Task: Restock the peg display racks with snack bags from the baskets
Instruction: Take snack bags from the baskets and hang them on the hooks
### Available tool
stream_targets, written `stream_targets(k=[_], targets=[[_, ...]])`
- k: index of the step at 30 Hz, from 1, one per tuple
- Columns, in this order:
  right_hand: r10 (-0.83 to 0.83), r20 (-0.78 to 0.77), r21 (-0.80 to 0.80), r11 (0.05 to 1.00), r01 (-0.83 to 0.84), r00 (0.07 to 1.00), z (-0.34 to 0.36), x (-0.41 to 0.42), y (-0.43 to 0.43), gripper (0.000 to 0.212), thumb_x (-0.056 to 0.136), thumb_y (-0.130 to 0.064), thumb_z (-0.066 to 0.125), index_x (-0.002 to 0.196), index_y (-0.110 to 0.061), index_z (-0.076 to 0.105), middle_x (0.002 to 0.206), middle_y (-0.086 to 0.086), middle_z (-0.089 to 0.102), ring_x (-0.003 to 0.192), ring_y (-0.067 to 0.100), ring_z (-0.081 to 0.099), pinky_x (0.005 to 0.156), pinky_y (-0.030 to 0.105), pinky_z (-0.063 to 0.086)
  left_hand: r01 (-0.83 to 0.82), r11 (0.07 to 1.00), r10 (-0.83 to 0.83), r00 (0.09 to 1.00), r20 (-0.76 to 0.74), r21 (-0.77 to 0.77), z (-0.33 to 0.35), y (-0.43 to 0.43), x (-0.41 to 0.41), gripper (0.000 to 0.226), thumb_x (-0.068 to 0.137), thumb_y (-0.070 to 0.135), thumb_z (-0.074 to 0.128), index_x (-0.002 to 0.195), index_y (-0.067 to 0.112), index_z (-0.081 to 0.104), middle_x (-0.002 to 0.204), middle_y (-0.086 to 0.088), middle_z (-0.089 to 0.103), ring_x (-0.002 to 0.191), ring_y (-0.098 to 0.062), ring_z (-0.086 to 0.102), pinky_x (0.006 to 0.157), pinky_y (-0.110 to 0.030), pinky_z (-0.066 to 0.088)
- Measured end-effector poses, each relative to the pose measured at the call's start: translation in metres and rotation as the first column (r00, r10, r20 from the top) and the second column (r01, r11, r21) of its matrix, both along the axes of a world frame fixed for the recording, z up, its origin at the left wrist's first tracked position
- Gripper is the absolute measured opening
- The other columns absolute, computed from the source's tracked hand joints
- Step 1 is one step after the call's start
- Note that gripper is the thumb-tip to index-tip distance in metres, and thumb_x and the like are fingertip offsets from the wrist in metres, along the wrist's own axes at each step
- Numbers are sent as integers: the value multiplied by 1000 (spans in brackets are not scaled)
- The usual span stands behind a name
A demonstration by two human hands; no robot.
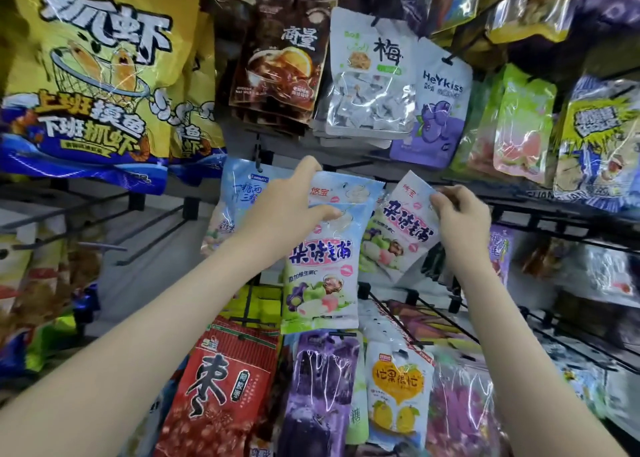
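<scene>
Below the HeYkiss bag (437, 110), my left hand (289, 207) grips a jelly bag (322, 266), right hand (462, 221) pinches its twin (398, 231); hanging them should come next.

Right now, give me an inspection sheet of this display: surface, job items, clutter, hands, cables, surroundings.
Surface: black wire peg rack, several pegs bare at left.
Job's things: upright jelly bag; tilted jelly bag beside it, same print.
Clutter: yellow shrimp bags, red jujube bag, mango bag hanging.
Grippers: left hand grips the upright bag's top; right hand pinches the tilted bag's top corner.
Cables: nothing seen.
Surroundings: more hung snack bags all round; baskets not in view.
</scene>
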State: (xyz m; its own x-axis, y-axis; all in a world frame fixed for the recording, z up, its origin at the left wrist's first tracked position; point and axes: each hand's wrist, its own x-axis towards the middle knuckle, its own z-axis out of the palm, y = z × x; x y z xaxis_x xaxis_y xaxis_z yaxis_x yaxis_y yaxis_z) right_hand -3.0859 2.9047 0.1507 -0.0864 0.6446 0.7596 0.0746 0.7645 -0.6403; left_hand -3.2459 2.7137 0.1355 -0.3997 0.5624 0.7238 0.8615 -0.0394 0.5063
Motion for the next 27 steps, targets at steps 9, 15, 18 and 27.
stream_targets(k=[9,15,18,27], targets=[[62,40,-87,994,-58,997,15,5,15,9,92,-17,60,88,-12,67,85,3,67,84,18,61,80,35,50,-17,1000,17,1000,-15,-21,-3,19,17,41,86,38,68,105,22,35,63,-2,52,54,-20,48,53,-32,37],[130,100,-135,984,-116,987,21,10,23,10,90,-20,64,83,-15,69,85,7,70,81,22,62,84,45,53,-11,1000,11,1000,-8,1,-7,30,19,41,84,39,70,100,25,34,71,-6,60,63,-26,59,61,-39,49],[160,137,-129,981,-143,978,22,12,26,12,90,-20,63,80,-15,68,87,12,70,80,23,61,84,48,53,-8,1000,8,1000,7,8,-9,31,18,41,84,39,71,100,24,36,73,-5,61,64,-24,59,64,-41,50],[131,213,-45,991,-125,968,25,14,28,15,91,-20,62,78,-16,68,87,8,72,81,21,62,81,44,53,30,999,-31,999,34,25,-5,43,28,39,83,37,71,99,24,39,74,-3,63,64,-23,59,59,-35,47]])
